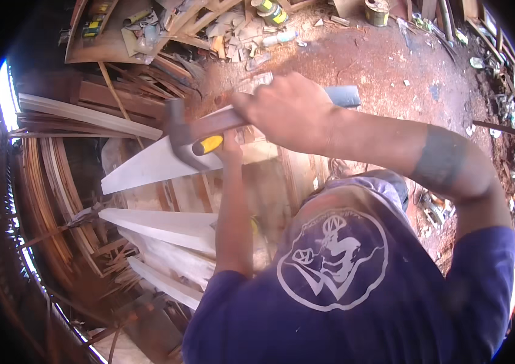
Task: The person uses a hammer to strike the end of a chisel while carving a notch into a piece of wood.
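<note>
My right hand [290, 112] is closed round the handle of a claw hammer [180, 134]. The blue-grey butt of the handle [343, 96] sticks out behind my fist. The hammer's dark, blurred head hangs over a pale wooden board [142, 170], beside the end of a yellow-and-black tool handle [210, 144]. My left hand [231, 150] is closed round that handle, partly hidden below the hammer. The working end of this tool cannot be seen. Under my left hand the pale board lies across the bench of wooden slats [197, 191].
More pale boards [154, 225] lie left of my left forearm. Long timber strips [57, 194] are stacked at the left. Offcuts [233, 36] and a wooden tray [112, 54] of odds and ends are at the far side. A can [377, 12] stands on the reddish floor [378, 67].
</note>
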Available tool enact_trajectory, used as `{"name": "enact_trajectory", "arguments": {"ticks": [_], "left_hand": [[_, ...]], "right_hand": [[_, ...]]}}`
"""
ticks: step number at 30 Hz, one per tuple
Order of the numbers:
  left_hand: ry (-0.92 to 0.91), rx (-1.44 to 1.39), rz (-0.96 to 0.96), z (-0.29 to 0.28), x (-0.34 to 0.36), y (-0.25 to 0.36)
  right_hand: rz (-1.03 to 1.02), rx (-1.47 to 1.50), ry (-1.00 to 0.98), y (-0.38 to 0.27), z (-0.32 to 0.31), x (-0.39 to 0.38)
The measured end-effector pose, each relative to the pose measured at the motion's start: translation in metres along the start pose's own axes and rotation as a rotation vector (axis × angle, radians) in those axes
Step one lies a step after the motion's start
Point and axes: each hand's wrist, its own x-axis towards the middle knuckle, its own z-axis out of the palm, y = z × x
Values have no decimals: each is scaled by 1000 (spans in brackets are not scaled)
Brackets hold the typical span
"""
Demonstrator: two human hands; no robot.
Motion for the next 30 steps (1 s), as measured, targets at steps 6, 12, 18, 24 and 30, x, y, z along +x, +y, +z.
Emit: {"name": "enact_trajectory", "arguments": {"ticks": [6, 12, 18, 24, 30], "left_hand": [[16, 30, 61, -4, -5, -1], [49, -84, -247, 11, 17, 31], [-25, 78, -50, -7, 13, 13], [-102, -13, -298, -8, 13, 15], [-19, -9, -349, 0, 6, 50]], "right_hand": [[-240, 296, 360, -24, -31, 5], [-37, -1, -48, 10, -16, 4], [-248, 370, 411, -13, -23, 6], [205, 54, -93, 24, 10, -4], [484, 482, 186, 49, 33, -75]]}}
